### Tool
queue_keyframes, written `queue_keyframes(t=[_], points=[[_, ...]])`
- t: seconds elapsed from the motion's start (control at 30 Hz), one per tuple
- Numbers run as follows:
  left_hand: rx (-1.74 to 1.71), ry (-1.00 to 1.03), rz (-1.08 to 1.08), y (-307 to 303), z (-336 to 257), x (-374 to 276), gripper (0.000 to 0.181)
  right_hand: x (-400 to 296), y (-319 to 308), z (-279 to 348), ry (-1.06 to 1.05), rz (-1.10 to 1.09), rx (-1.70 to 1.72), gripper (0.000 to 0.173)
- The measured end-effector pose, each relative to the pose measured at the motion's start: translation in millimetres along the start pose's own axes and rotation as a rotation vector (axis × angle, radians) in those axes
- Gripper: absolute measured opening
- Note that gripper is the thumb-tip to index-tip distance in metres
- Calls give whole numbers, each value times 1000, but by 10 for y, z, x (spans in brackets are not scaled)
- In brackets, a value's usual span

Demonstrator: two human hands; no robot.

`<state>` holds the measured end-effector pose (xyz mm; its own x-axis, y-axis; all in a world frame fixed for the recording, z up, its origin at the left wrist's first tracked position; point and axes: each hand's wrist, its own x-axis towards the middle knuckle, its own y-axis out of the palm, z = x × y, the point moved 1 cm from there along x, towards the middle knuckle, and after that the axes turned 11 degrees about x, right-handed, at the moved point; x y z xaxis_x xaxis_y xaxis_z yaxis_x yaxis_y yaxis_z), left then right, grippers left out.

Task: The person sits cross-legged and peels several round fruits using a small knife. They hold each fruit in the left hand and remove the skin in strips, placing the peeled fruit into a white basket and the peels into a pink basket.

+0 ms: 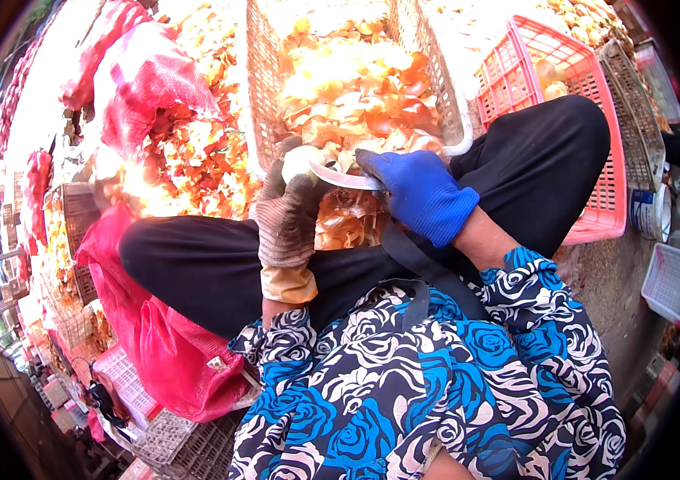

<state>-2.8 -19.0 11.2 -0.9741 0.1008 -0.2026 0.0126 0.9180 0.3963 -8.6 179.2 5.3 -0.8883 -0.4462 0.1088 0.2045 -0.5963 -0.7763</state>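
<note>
My left hand (286, 210), in a dirty brown-striped work glove, grips a pale peeled onion (302, 163). In a blue knit glove, my right hand (424, 189) is closed around the handle of a short curved knife (343, 177). The blade's tip lies against or just in front of the onion's right side; which of the two I cannot tell. Both hands are above the near end of a white plastic crate (463, 135). Loose orange-brown onion skins (358, 102) heap up inside it. The knife handle is mostly hidden by my fingers.
To the right stands a pink plastic crate (613, 198) with a few onions (547, 72) in it. More onion skins (196, 162) and a pink mesh sack (148, 78) lie to the left. A red sack (178, 360) is beside my left leg. A white basket (670, 282) sits far right.
</note>
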Motion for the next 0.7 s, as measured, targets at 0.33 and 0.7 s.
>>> queue_keyframes(t=[0.33,0.7], points=[[-5,10,10,-9,16,-11,54,12,-45,56,89,12,8,33],[173,56,-61,78,-7,-12,55,-26,115,-147,61,-79,739,34]])
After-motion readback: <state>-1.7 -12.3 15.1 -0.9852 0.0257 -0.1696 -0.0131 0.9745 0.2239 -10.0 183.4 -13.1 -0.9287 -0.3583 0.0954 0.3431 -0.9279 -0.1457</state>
